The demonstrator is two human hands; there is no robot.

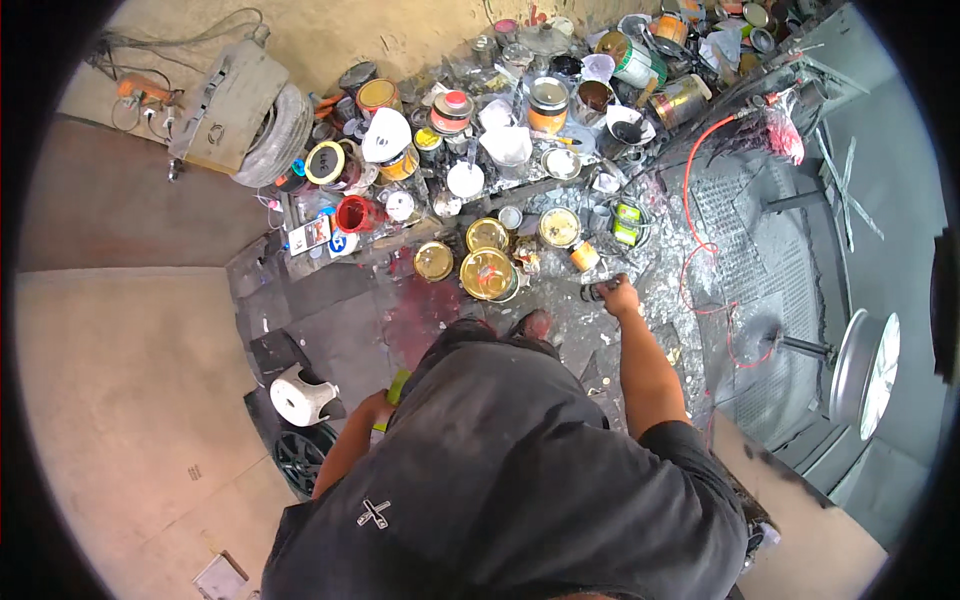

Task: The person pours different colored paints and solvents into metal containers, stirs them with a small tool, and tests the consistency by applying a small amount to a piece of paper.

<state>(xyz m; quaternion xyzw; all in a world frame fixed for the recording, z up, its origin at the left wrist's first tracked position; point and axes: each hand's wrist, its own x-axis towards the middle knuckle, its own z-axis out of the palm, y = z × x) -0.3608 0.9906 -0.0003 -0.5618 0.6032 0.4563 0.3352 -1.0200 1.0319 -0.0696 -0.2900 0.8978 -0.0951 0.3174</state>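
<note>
My left hand (377, 409), low beside my body, is closed on a yellow-green object (398, 386); my shirt hides part of it, and its kind is unclear. My right hand (621, 297) reaches forward over the paint-spotted floor, its fingers wrapped round a small dark object (592, 292) that I cannot identify. Just beyond that hand is a small orange-and-white can (585, 257). Behind it stands a paint tin with a pale lid (559, 228). Several gold-topped tins, among them a large one (489, 274), stand on the floor left of my right hand.
A cluttered low bench (440, 222) with paint tins and cups runs along the wall. A red hose (690, 190) trails down the right side. A wheel rim (868, 374) is mounted at far right. A white stool (303, 397) and dark rim (300, 460) are at left.
</note>
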